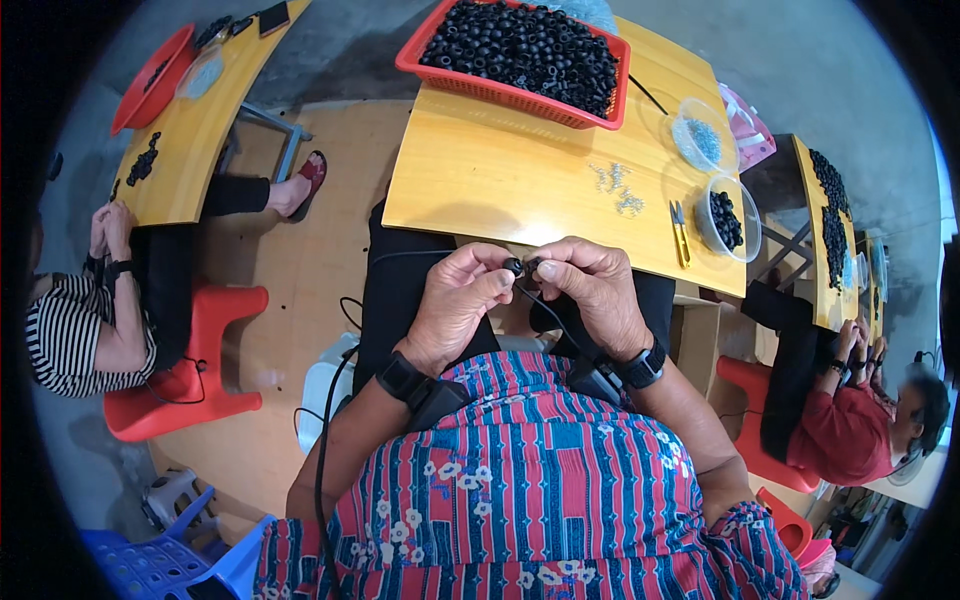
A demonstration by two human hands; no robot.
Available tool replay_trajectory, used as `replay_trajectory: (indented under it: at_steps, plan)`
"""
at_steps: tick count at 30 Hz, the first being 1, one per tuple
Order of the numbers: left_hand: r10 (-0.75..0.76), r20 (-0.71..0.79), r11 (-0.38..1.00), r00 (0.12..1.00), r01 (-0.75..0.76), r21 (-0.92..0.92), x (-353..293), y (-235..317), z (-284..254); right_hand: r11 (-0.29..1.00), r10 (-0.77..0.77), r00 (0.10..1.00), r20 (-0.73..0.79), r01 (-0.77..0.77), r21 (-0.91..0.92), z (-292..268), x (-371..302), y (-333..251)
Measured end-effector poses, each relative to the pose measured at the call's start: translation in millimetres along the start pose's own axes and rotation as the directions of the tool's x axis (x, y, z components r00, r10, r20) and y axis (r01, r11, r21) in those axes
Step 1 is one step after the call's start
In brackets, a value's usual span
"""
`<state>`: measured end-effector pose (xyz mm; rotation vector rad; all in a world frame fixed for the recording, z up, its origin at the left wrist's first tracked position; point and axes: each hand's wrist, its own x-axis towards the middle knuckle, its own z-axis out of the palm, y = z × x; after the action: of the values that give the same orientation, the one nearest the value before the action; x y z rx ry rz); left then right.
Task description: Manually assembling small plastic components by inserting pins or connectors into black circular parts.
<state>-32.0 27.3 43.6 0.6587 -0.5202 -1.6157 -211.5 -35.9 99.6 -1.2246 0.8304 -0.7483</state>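
Note:
Close together over my lap, at the table's near edge, my two hands are closed in pinches. Between thumb and forefinger my left hand [458,302] holds a small round black plastic piece [513,267]. A finger's width away, my right hand [596,292] pinches another small dark piece [534,266], mostly covered by its fingertips. Whether the two pieces touch I cannot tell. On the yellow table [500,180] ahead lie small clear bits [617,188] in a loose scatter. Yellow-handled snips [681,238] rest to their right.
A red basket [515,95] heaped with black ring-like pieces stands at the table's far side. Clear tubs hold black pieces [725,220] and pale bluish bits [697,142] at the right. People sit at side tables; a red stool [190,370] is at left. Cables hang by my arms.

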Motion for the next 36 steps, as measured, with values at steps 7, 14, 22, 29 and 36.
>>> replay_trajectory:
  at_steps: [7,14,22,29,36]
  plan:
    - [0.015,-0.006,0.999,1.000,-0.015,0.034,-1.3,0.2,-0.9,0.999,-0.039,0.999,0.001,0.039,-0.037,-1.1,1.7,1.9]
    - [0.010,-0.009,0.998,1.000,-0.009,0.058,-1.3,0.2,0.3,0.997,-0.047,0.999,0.005,0.047,-0.065,-0.3,2.4,2.8]
    - [0.026,-0.016,0.994,1.000,-0.024,0.110,-0.1,-0.4,0.8,0.994,-0.052,0.999,0.007,0.052,-0.092,-2.0,2.8,5.1]
    - [0.047,-0.004,0.987,0.999,-0.046,0.151,-0.3,-0.8,1.6,0.989,-0.067,0.998,0.013,0.068,-0.131,-0.4,2.0,2.7]
    - [0.065,0.003,0.983,0.998,-0.065,0.169,0.5,0.2,2.8,0.982,-0.085,0.996,0.013,0.086,-0.168,-2.1,2.3,3.8]
